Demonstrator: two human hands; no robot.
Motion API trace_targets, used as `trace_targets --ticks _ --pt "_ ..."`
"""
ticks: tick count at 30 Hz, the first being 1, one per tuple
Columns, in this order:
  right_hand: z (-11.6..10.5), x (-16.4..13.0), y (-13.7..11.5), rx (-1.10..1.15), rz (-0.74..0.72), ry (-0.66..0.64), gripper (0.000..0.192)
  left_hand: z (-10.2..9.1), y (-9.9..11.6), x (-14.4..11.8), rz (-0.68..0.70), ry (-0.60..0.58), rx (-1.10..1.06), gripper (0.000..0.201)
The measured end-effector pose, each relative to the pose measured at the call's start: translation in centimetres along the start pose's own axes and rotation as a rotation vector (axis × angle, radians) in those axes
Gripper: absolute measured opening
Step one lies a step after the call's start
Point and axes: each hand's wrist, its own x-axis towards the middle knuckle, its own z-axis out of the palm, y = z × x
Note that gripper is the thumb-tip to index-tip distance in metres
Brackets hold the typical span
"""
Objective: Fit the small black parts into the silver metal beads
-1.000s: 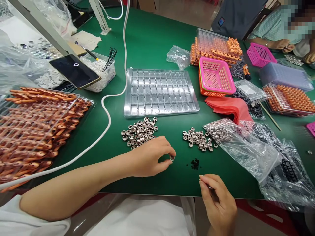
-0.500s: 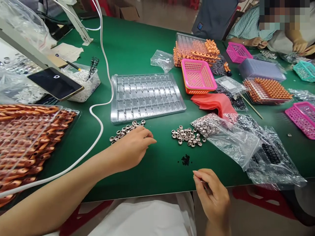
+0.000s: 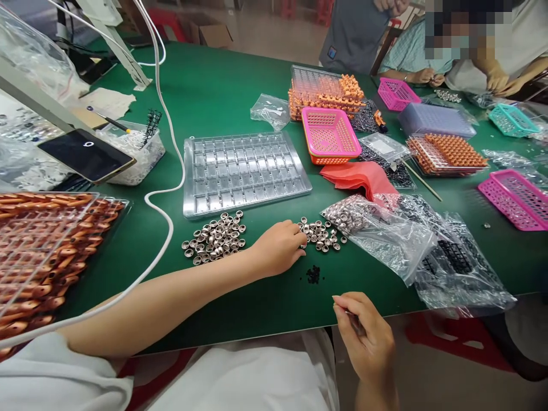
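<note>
My left hand [image 3: 280, 246] reaches across the table to the left edge of the right pile of small silver metal cups [image 3: 324, 235]. Its thumb and fingers are bent round a cup at that edge, partly hidden by the fingers. Behind the forearm lies a larger pile of the same cups [image 3: 218, 237]. Near the table's front edge, my right hand [image 3: 367, 334] is held in a pinch, thumb against forefinger. What it grips is too small and hidden to name. Between the hands is a little heap of tiny black pieces [image 3: 314, 275].
A clear compartment tray [image 3: 246, 171] lies behind the piles. White cable [image 3: 160, 200] winds past a phone [image 3: 85, 154] and stacked orange parts [image 3: 47, 251] on the left. Plastic bags [image 3: 385, 240], red sheets [image 3: 359, 176] and a pink basket [image 3: 329, 134] are on the right. Co-workers sit beyond.
My left hand has moved right, from the left pile of cups to the right pile, uncovering the left one. My right hand stays pinched in nearly the same place. The view has shifted slightly.
</note>
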Motion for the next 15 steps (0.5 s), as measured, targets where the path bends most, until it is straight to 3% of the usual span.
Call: trace_targets --ticks 10,15 --pt "0.0 0.1 -0.2 0.061 0.046 0.005 0.023 0.4 0.5 -0.8 0.043 0.058 -0.062 0.010" --pt "-0.5 0.4 0.4 0.157 0.135 0.182 0.024 0.3 1.9 -2.8 0.055 0.099 -0.264 0.012"
